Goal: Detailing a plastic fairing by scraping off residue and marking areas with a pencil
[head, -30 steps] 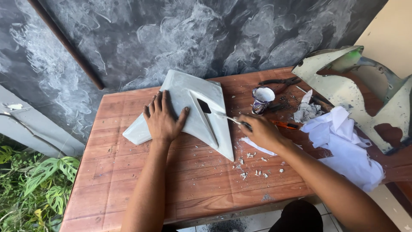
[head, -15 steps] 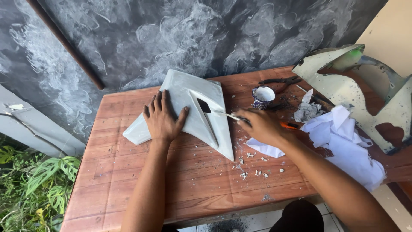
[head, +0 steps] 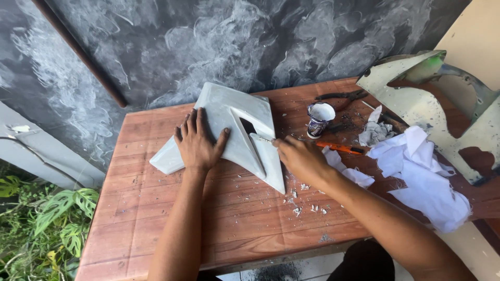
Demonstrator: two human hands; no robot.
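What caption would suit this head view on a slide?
Left hand pressing flat on a pale panel on a wooden table; right hand at its edge.

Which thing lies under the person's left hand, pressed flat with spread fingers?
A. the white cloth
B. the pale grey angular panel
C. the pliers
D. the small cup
B: the left hand lies flat on the pale grey angular panel on the wooden table, while the white cloth, small cup and pliers lie far off to the right.

1 small blue-white printed cup right of panel
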